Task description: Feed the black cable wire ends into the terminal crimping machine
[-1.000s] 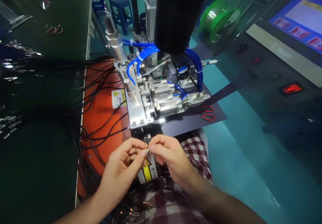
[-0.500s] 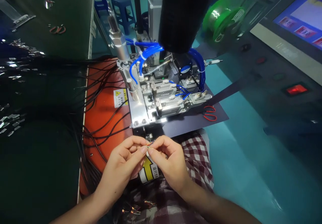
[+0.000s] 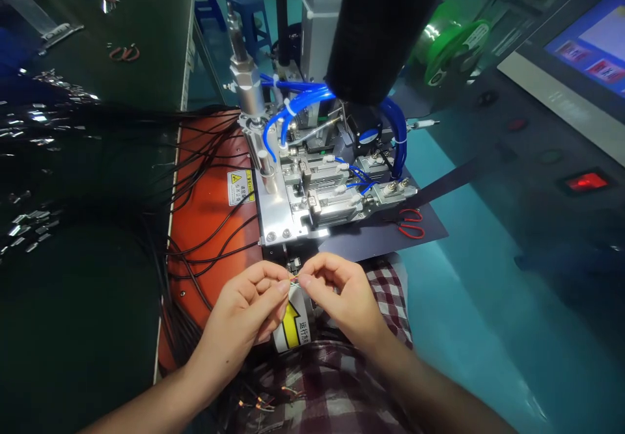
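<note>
Thin coloured wires (image 3: pixel 293 280) run between my two hands, just in front of the metal machine (image 3: pixel 312 193). My left hand (image 3: pixel 254 300) pinches them from the left between thumb and forefinger. From the right, my right hand (image 3: pixel 342 291) pinches the same wires, its fingertips close to those of the left. Below the fingers is a white label with a yellow arrow (image 3: pixel 291 323). More short wire ends (image 3: pixel 263 403) lie over the checked cloth on my lap, lower down.
Black cables (image 3: pixel 215 239) cross the orange surface (image 3: pixel 195 226) at left. Red-handled scissors (image 3: pixel 411 224) lie on the dark plate at right. A green spool (image 3: pixel 459 47) and a control panel with a red switch (image 3: pixel 587 181) stand further right. Shiny connectors (image 3: pixel 34 229) cover the dark table.
The view has shifted, so the scene sits a little further right. My hands have drawn slightly apart, and more of the wires shows between the fingertips.
</note>
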A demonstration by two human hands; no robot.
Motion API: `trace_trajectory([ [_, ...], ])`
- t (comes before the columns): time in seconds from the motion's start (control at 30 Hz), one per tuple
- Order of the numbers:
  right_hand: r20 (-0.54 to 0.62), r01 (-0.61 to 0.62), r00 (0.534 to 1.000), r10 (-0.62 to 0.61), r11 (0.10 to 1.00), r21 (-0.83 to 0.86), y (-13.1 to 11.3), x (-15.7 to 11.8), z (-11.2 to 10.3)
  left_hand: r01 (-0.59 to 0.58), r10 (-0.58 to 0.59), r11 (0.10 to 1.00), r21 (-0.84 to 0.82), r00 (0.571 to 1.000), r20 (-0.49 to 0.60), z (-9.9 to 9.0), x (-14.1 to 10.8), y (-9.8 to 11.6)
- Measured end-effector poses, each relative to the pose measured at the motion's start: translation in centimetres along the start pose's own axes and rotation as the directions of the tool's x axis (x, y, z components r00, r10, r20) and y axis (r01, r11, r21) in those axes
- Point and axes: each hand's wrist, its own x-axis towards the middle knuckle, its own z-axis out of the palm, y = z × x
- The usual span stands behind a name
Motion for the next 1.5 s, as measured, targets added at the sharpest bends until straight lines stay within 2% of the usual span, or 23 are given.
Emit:
trace_trajectory([
  [0.1, -0.015, 0.198, 0.978, -0.207, 0.951, -0.236, -0.1, -0.3, -0.4, -0.005, 0.005, 1.0, 0.014, 1.0, 0.007, 0.0, 0.0, -0.1],
  [0.17, 0.022, 0.332, 0.935, -0.353, 0.855, -0.399, -0.2, -0.6, -0.8, -0.016, 0.016, 0.999, 0.041, 1.0, 0.006, 0.0, 0.0, -0.2],
  [0.23, 0.099, 0.437, 0.881, -0.463, 0.713, -0.549, -0.2, -1.0, -1.1, -0.032, 0.032, 0.997, 0.071, 0.999, -0.002, 0.0, 0.1, -0.2],
  [0.33, 0.192, 0.51, 0.812, -0.552, 0.51, -0.693, -0.3, -1.7, -1.3, -0.039, 0.039, 0.993, 0.108, 0.999, -0.006, 0.2, 0.0, 0.0],
  [0.43, 0.186, 0.506, 0.781, -0.596, 0.429, -0.748, -0.2, -2.3, -1.1, -0.044, 0.046, 0.992, 0.119, 0.999, -0.013, 0.3, -0.1, 0.3],
  [0.53, 0.166, 0.499, 0.771, -0.615, 0.42, -0.758, 0.0, -2.4, -0.9, -0.053, 0.056, 0.991, 0.126, 0.998, -0.026, 0.5, -0.2, 0.4],
  [0.8, 0.137, 0.483, 0.807, -0.574, 0.51, -0.712, 0.1, -2.5, -0.6, -0.093, 0.104, 0.98, 0.178, 0.993, -0.057, 0.7, -0.4, 0.1],
  [0.93, 0.147, 0.491, 0.807, -0.572, 0.511, -0.706, 0.2, -2.7, -0.4, -0.135, 0.151, 0.967, 0.216, 0.987, -0.057, 0.7, -0.5, -0.2],
  [1.03, 0.167, 0.475, 0.815, -0.554, 0.475, -0.741, 0.2, -2.8, -0.5, -0.189, 0.219, 0.927, 0.324, 0.974, -0.059, 0.7, -0.6, -0.4],
  [1.1, 0.216, 0.476, 0.816, -0.536, 0.411, -0.777, -0.3, -2.7, -0.8, -0.225, 0.264, 0.88, 0.418, 0.964, -0.036, 0.7, -0.7, -0.5],
  [1.2, 0.349, 0.52, 0.81, -0.472, 0.301, -0.799, -1.6, -2.4, -1.3, -0.265, 0.299, 0.817, 0.511, 0.954, 0.017, 0.5, -0.8, -0.7],
  [1.33, 0.562, 0.623, 0.777, -0.285, 0.216, -0.752, -4.1, -1.0, -1.9, -0.284, 0.301, 0.767, 0.575, 0.951, 0.068, 0.4, -0.9, -0.7],
  [1.4, 0.617, 0.645, 0.763, -0.193, 0.277, -0.712, -5.3, 0.2, -2.2, -0.27, 0.271, 0.782, 0.562, 0.959, 0.082, 0.4, -0.9, -0.4],
  [1.5, 0.651, 0.558, 0.759, -0.036, 0.552, -0.62, -6.1, 2.3, -2.7, -0.221, 0.21, 0.836, 0.503, 0.975, 0.079, 0.5, -0.9, 0.3],
])
